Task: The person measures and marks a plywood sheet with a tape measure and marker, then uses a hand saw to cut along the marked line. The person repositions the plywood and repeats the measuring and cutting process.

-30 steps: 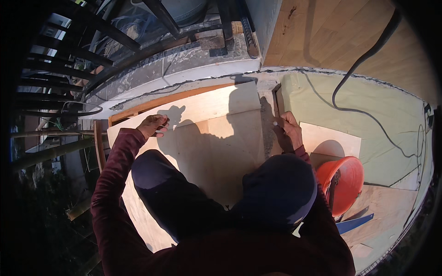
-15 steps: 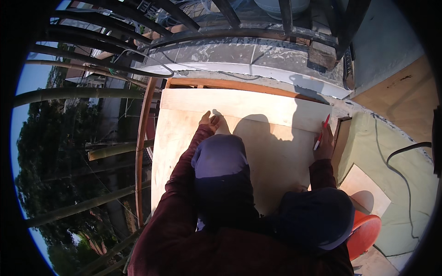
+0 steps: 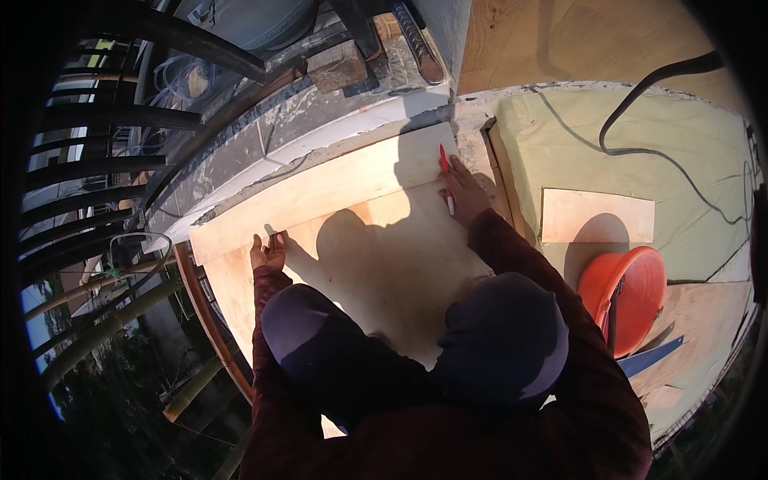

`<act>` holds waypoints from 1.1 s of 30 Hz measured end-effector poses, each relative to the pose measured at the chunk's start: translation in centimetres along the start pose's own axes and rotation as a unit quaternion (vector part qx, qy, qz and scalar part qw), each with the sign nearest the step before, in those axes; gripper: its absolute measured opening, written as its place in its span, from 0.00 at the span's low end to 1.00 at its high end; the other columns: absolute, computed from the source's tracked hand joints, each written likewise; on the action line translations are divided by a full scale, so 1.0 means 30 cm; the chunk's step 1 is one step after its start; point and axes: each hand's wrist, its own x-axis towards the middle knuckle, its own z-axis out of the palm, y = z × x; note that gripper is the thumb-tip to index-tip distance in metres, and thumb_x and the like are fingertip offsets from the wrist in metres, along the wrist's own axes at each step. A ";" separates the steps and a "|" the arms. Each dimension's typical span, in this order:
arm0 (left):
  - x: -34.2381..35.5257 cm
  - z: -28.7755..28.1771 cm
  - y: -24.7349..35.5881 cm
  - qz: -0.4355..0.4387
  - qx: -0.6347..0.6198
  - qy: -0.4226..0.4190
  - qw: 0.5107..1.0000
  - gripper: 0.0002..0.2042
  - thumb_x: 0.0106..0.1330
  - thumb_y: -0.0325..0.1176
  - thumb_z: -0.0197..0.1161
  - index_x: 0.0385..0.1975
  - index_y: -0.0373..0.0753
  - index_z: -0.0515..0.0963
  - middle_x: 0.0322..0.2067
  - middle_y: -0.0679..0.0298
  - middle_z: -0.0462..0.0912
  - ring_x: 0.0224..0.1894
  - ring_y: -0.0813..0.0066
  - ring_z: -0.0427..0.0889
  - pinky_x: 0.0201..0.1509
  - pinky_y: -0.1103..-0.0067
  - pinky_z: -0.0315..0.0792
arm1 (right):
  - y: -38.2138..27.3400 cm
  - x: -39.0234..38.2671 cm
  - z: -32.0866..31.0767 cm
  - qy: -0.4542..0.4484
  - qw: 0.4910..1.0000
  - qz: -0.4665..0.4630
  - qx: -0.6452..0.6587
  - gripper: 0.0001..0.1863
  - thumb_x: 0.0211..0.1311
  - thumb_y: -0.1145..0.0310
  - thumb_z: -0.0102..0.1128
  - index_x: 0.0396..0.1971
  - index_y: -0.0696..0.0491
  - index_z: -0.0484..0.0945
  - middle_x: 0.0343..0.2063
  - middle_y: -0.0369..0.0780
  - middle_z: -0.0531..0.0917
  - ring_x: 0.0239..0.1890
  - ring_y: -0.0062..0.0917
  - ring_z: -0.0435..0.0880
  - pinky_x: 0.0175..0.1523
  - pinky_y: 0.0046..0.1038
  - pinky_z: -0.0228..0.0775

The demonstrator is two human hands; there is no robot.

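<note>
A long narrow plywood strip (image 3: 320, 194) lies across the far part of a larger plywood sheet (image 3: 384, 240). My left hand (image 3: 270, 252) is at the strip's near edge toward its left end, its fingers apart and touching the wood. At the right end, my right hand (image 3: 467, 190) rests against the boards with a red and white pen (image 3: 446, 178) in its fingers, the red end pointing away from me. My bent knees in dark trousers rise over the near part of the sheet, and shadows fall across both boards.
Beyond the strip runs a concrete ledge (image 3: 240, 164) with dark railing bars (image 3: 192, 50) and a wood block (image 3: 336, 67). On the right are pale green sheeting (image 3: 688, 148), a plywood offcut (image 3: 600, 214), a black cable (image 3: 612, 132), an orange-red basin (image 3: 640, 296) and a blue-bladed tool (image 3: 652, 356). Bamboo poles stand at left.
My view has turned to the right. The strip now hides the orange timber that showed beyond it and juts past the sheet at left. Both hands stay by it; the pen remains in my right hand.
</note>
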 end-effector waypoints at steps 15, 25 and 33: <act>-0.381 -0.118 0.054 0.270 0.144 -0.187 0.933 0.23 0.74 0.36 0.58 0.63 0.29 0.64 0.64 0.51 0.70 0.67 0.62 0.69 0.74 0.65 0.64 | -0.077 -0.051 -0.026 0.046 0.998 0.009 0.041 0.24 0.57 0.70 0.64 0.55 0.52 0.71 0.64 0.49 0.71 0.73 0.48 0.58 0.73 0.51 0.53; -0.952 0.065 0.207 0.355 0.196 -0.245 0.880 0.09 0.72 0.28 0.59 0.43 0.27 0.77 0.43 0.54 0.83 0.44 0.66 0.84 0.54 0.70 0.82 | -0.154 -0.124 -0.109 0.175 0.928 0.156 0.290 0.26 0.60 0.74 0.62 0.58 0.54 0.66 0.65 0.53 0.70 0.69 0.47 0.67 0.71 0.38 0.60; -1.276 0.232 -0.048 0.455 0.191 -0.235 0.837 0.10 0.69 0.27 0.62 0.45 0.28 0.76 0.41 0.55 0.81 0.45 0.66 0.82 0.53 0.69 0.80 | -0.194 -0.110 -0.165 0.186 0.942 0.147 0.238 0.28 0.58 0.66 0.67 0.57 0.55 0.67 0.65 0.49 0.71 0.68 0.48 0.68 0.68 0.40 0.64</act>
